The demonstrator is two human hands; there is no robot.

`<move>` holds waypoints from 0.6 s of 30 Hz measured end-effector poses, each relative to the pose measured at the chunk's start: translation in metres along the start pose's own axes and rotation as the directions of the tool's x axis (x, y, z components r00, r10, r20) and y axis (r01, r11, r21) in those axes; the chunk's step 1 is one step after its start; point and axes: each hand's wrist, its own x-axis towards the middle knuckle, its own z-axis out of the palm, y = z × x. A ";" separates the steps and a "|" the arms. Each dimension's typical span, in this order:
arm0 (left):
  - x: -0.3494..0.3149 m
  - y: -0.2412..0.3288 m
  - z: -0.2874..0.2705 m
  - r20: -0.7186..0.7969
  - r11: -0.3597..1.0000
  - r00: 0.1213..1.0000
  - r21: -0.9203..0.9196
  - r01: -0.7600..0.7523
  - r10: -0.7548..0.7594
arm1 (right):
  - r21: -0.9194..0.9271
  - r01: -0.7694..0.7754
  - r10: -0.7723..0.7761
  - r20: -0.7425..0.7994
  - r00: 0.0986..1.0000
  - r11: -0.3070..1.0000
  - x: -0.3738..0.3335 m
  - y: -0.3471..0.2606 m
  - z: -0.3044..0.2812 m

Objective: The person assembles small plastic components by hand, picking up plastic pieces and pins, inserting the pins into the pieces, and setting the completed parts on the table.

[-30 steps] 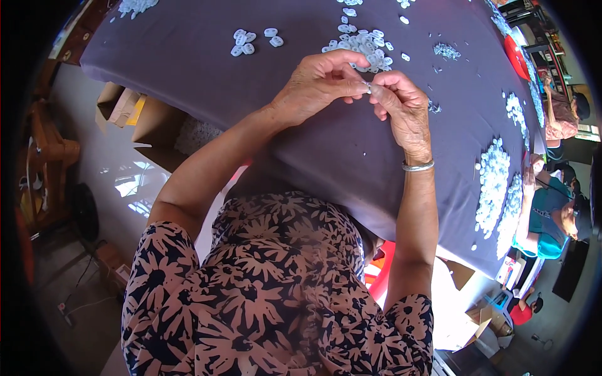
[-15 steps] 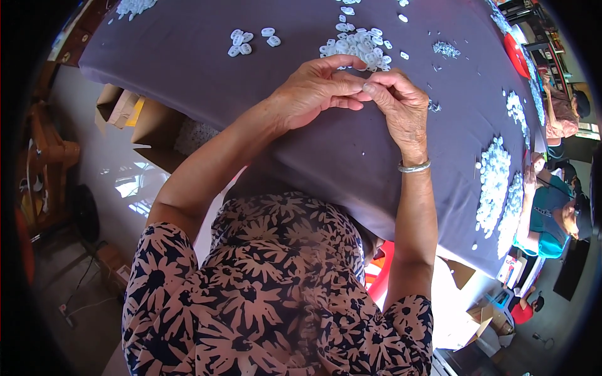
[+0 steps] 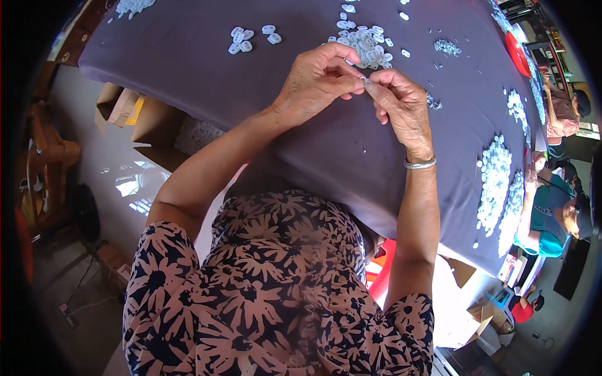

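Note:
Above the cloth, my left hand and my right hand meet fingertip to fingertip. A small whitish plastic piece is pinched between them, mostly covered by the fingers. Just beyond my hands lies a heap of white oval plastic pieces with holes, with a few more trailing away from it. To the left, a small group of the same oval pieces rests apart. Tiny metal parts lie just past my right hand, and a larger pile of metal parts sits farther off.
A grey-purple cloth covers the table. Big piles of white pieces lie on the right, beside a person in teal. An open cardboard box stands below the table's left edge. A red bowl is at far right.
My fingertips have drawn slightly apart, and the small piece between them now shows. My left hand's fingers have lifted a little, and my right hand has shifted slightly right.

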 end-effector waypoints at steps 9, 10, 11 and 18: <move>-0.001 0.002 0.001 0.019 0.989 0.999 0.143 0.043 -0.046 | -0.028 -0.010 0.010 0.010 1.000 1.000 -0.002 0.004 -0.001; 0.000 0.002 0.000 0.020 0.989 0.999 0.144 0.044 -0.048 | -0.027 -0.010 0.011 0.009 1.000 1.000 -0.002 0.004 0.000; 0.000 0.002 -0.002 0.045 0.991 0.998 0.129 0.046 -0.052 | -0.056 0.031 -0.031 0.004 1.000 0.998 -0.002 0.004 0.002; 0.003 0.001 -0.002 0.011 0.996 1.000 0.083 -0.008 0.007 | -0.295 0.186 -0.256 -0.219 0.941 0.937 0.007 0.013 -0.032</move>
